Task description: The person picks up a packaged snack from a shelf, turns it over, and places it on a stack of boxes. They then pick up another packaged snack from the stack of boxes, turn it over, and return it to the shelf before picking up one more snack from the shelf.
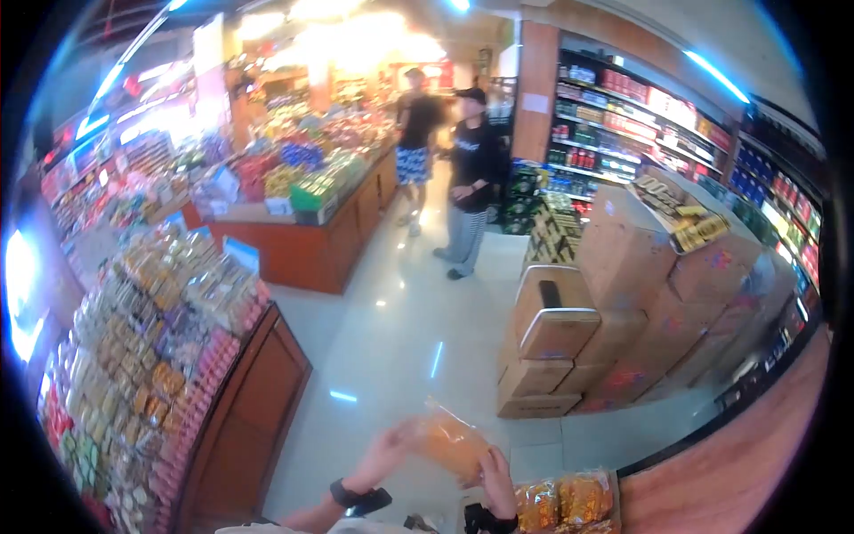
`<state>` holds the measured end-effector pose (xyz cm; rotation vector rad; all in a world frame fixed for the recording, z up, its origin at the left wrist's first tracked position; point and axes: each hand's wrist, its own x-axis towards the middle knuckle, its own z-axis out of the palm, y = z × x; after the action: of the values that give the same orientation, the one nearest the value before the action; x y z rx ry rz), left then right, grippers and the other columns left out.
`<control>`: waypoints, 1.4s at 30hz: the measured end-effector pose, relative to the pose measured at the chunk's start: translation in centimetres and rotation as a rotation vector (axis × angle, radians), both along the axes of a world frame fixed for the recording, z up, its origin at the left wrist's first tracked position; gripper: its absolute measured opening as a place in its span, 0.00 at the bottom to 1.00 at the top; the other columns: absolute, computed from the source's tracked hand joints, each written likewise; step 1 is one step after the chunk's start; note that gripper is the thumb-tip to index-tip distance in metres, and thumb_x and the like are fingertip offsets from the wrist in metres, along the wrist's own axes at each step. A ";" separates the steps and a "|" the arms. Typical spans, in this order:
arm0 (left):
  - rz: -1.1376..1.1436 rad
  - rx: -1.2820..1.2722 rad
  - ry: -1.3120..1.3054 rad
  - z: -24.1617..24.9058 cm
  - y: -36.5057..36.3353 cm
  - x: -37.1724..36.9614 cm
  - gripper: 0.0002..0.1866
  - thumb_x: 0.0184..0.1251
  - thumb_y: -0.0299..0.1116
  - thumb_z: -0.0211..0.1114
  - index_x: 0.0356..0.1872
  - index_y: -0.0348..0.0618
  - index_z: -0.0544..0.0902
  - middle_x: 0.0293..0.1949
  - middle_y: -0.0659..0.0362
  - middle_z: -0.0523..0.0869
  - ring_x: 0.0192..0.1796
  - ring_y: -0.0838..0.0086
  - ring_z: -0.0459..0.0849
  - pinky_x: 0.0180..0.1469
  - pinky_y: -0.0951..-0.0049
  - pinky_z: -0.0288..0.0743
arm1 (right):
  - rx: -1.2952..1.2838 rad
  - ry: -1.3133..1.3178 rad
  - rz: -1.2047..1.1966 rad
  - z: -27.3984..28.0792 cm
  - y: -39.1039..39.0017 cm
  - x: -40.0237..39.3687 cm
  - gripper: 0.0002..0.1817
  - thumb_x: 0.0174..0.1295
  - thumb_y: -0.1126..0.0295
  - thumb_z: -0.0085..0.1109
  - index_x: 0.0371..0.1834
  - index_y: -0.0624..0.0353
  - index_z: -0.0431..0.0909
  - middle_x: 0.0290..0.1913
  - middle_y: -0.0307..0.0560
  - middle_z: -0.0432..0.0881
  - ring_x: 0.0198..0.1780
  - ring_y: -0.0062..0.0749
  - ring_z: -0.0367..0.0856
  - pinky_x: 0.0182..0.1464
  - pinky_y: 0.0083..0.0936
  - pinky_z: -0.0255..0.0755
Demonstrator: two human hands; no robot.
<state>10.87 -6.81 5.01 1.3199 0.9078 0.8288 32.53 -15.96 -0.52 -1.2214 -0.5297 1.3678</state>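
Observation:
A clear plastic package with orange-brown contents (452, 445) is held up in front of me, over the floor. My left hand (389, 452) is at its left end, somewhat blurred, with the fingers partly behind the package. At the package's right end, my right hand (495, 476) has its fingers closed on the edge. Dark bands are on both wrists. Below and to the right of my right hand, more orange packages (584, 500) lie in an open box.
Packaged goods (160, 356) fill a wooden display at left. Stacked cardboard boxes (623, 347) stand at right, before drink shelves (623, 120). Two people, one in striped trousers (467, 236), stand in the aisle (382, 338). A wooden surface (729, 463) is at lower right.

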 end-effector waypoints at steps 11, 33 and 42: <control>0.531 -0.041 -0.411 2.0 -3.5 -18.6 0.22 0.75 0.30 0.56 0.66 0.36 0.69 0.62 0.55 0.76 0.60 0.72 0.78 0.58 0.71 0.77 | 0.199 -0.293 0.371 5.1 6.2 -18.3 0.29 0.71 0.64 0.54 0.71 0.64 0.60 0.36 0.45 0.82 0.33 0.25 0.82 0.36 0.24 0.77; 1.235 0.287 -0.927 0.4 -13.3 -48.0 0.23 0.74 0.30 0.58 0.67 0.39 0.70 0.65 0.57 0.74 0.64 0.73 0.75 0.59 0.70 0.77 | 0.552 -0.441 0.826 13.6 6.3 -55.6 0.23 0.73 0.70 0.49 0.70 0.64 0.66 0.41 0.41 0.77 0.36 0.21 0.76 0.35 0.23 0.73; 1.673 0.507 -1.000 -0.8 -17.0 -52.5 0.20 0.74 0.25 0.55 0.64 0.37 0.71 0.63 0.54 0.76 0.61 0.69 0.78 0.62 0.65 0.76 | 0.873 -0.535 1.215 17.1 5.2 -66.8 0.20 0.71 0.73 0.52 0.65 0.62 0.73 0.34 0.34 0.77 0.34 0.14 0.73 0.37 0.16 0.70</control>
<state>-41.62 -23.84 4.17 0.0296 0.8088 2.7818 -34.30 -10.80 16.56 -0.4289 -2.2255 1.4007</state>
